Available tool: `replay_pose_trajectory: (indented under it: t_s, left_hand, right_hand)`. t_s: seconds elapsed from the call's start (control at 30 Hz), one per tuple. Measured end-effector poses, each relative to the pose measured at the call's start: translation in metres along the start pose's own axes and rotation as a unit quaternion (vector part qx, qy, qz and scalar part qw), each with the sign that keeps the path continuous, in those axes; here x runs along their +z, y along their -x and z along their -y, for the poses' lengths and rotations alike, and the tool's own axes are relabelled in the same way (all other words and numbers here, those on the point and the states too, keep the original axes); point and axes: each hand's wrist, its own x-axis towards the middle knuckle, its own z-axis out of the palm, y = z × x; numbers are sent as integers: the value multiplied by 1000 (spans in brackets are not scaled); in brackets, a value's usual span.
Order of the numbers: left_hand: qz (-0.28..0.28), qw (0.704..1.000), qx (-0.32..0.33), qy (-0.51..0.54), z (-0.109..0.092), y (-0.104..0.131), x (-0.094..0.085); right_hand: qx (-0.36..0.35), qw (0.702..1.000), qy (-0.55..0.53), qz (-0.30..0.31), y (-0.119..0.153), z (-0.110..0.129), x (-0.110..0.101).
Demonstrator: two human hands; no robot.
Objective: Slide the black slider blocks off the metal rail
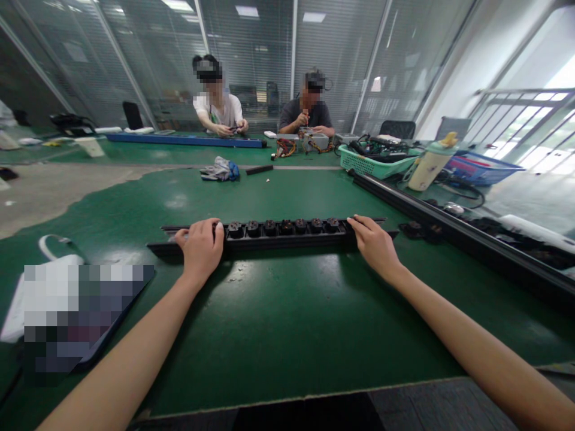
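Observation:
A long black power strip (287, 243) lies across the green table in front of me, its open channel facing up. Several round black sockets (270, 227) sit in a row along its middle. Near the strip's left end, my left hand (203, 242) is closed over the channel, fingers curled over the top. My right hand (374, 240) grips it toward the right end, with thumb and fingers pressed on the edge. The undersides of both grips are hidden.
A long black rail (431, 209) runs diagonally at the right, beside loose black parts. Behind it stand a green basket (372, 163) and a bottle (431, 164). A glove (219, 169) lies ahead. Two people work across the table. A blurred flat device (112, 311) lies left.

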Motion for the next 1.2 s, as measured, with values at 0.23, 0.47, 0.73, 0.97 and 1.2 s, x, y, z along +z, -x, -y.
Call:
replay_pose_trajectory:
  t_s: [0.23,0.47,0.73,0.97,1.2]
  left_hand:
    - [0,1000,3,1,0,0,0]
    - [-7,1000,2,-2,2,0,1]
    - [-5,1000,2,-2,0,0,0]
    - [-9,1000,3,0,1,0,1]
    - [-4,1000,3,0,0,0,0]
  right_hand:
    - [0,1000,-2,-3,0,-1,1]
    - [2,1000,-1,-4,0,0,0]
    - [0,1000,7,-3,-1,1,-2]
    - [0,1000,10,-15,-1,0,-1]
    - [1,1000,20,-8,-2,2,-4]
